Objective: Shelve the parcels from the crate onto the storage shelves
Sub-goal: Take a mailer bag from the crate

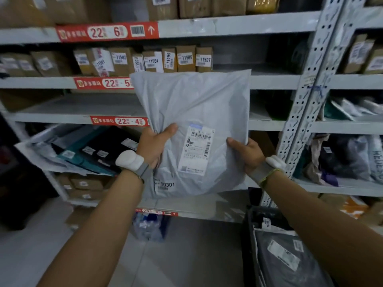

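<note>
I hold a large grey plastic mailer parcel upright in front of the storage shelves. It carries a white shipping label and a small sticker reading 10301. My left hand grips its left edge, thumb across the front. On the right edge, my right hand pinches the bag with the thumb on the front. The dark crate stands on the floor at the lower right, with a dark grey labelled parcel inside it.
A row of numbered cardboard boxes fills the shelf marked 22-5. Flat bags lie stacked on the lower left shelf. A perforated metal upright divides the bays. Bags fill the right-hand shelves. Shelf 22-4 shows bare board.
</note>
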`<state>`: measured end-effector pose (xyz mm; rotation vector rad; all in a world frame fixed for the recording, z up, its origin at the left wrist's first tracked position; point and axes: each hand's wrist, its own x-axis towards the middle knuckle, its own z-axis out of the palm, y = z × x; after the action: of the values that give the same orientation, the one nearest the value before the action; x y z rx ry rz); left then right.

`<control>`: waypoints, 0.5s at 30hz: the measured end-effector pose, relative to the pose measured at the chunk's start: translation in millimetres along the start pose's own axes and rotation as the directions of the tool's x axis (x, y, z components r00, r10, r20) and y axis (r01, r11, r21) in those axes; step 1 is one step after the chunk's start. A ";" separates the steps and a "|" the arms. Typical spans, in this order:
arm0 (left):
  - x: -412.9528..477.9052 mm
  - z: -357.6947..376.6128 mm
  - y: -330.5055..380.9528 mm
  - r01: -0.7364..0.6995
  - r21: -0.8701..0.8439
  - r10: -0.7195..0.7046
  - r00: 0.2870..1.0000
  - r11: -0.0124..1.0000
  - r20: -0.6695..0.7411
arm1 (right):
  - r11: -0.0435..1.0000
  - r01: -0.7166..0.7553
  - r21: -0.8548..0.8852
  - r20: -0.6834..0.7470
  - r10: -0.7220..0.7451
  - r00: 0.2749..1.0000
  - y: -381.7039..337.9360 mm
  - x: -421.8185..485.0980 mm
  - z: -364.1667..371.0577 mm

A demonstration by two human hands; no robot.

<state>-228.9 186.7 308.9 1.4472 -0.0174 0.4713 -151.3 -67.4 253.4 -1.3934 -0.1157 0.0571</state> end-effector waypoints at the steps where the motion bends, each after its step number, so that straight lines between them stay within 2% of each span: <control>1: -0.6 -4.5 0.9 0.022 0.007 -0.022 1.000 1.000 0.017 | 1.000 0.029 0.011 -0.044 -0.028 0.999 -2.5 -1.4 4.9; 4: -8.1 -22.4 -4.8 0.077 0.073 -0.084 0.992 0.994 0.098 | 0.993 0.116 -0.019 -0.153 -0.118 0.981 -11.7 -4.2 19.4; 9: -23.6 -61.0 -26.7 0.077 0.356 -0.171 0.956 0.931 0.240 | 0.968 0.241 -0.064 -0.282 -0.249 0.926 -35.9 -4.0 33.8; 11: -29.1 -73.4 -31.1 0.085 0.366 -0.179 0.956 0.927 0.231 | 0.962 0.261 -0.073 -0.326 -0.271 0.906 -44.0 -1.6 38.6; 15: -31.1 -94.5 -31.5 0.135 0.261 -0.189 0.962 0.956 0.197 | 0.956 0.280 -0.087 -0.349 -0.293 0.890 -51.9 4.0 49.8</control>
<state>-272.5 265.9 256.7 1.7238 -0.0166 0.1794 -154.5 -27.4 313.2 -1.3865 -0.0158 -0.4484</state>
